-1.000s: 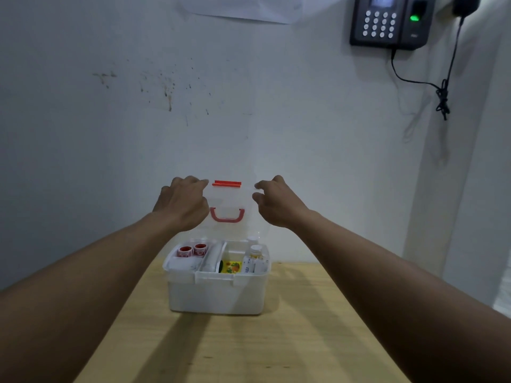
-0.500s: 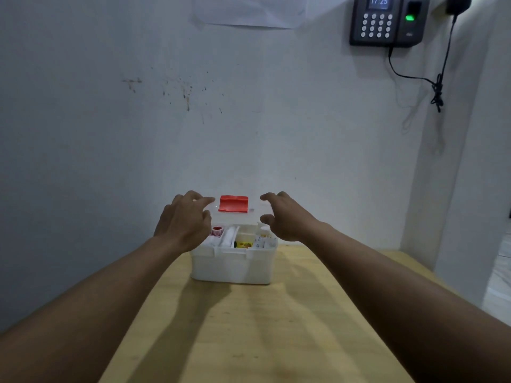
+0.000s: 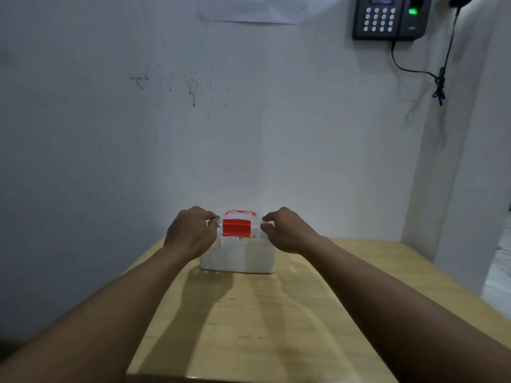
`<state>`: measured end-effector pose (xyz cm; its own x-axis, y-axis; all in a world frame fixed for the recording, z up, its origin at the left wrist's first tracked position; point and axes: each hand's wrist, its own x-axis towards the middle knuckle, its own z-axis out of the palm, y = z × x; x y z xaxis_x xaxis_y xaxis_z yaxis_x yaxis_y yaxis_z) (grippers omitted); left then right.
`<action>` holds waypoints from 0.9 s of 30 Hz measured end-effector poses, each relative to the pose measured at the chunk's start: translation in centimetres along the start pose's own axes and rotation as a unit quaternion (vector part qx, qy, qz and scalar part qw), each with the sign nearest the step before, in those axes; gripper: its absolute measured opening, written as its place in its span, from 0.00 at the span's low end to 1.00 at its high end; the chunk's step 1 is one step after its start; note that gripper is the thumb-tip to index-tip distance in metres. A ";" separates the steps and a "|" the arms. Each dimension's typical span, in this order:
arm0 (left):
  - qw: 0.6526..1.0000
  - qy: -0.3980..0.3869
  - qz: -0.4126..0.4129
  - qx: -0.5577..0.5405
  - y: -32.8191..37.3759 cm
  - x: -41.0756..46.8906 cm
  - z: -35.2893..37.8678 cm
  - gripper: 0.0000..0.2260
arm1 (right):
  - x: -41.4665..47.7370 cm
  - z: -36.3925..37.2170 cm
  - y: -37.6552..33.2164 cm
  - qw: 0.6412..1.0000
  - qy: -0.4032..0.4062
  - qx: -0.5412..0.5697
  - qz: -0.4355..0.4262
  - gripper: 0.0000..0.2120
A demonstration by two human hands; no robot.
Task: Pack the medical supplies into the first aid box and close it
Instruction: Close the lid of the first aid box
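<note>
in the lower centre of the frame, the left hand [image 3: 190, 234] and right hand [image 3: 287, 233] are grasping the lid [image 3: 238, 221] by its two sides, fingers curled, probably for pressing it evenly onto the first aid box [image 3: 237, 258] on the table [image 3: 249, 327].

The box [image 3: 237, 254] stands on the table [image 3: 249, 327] near its far edge, before the wall. The left hand [image 3: 190, 234] and right hand [image 3: 287, 233] flank its lid [image 3: 237, 226], apparently touching it. A keypad [image 3: 390, 16] hangs upper right.
</note>
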<state>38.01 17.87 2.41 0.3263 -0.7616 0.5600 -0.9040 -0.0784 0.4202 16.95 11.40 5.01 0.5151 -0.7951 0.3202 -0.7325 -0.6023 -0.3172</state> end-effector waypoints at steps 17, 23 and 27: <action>0.998 -0.065 0.009 -0.011 -1.3 -0.6 0.4 0.29 | 0.7 2.9 -1.0 0.993 0.022 0.056 0.103 0.35; 0.997 -0.038 0.022 -0.064 -1.7 -1.8 2.2 0.34 | 0.2 5.8 -0.4 0.993 0.063 0.031 0.093 0.42; 0.997 -0.004 0.027 -0.072 -2.0 -2.0 3.1 0.32 | -0.1 6.9 0.3 0.992 0.092 0.038 0.077 0.39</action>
<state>38.30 17.58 -1.75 0.2763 -0.7670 0.5790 -0.8711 0.0547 0.4881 19.78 10.80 -1.21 0.3048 -0.8557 0.4182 -0.7567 -0.4842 -0.4392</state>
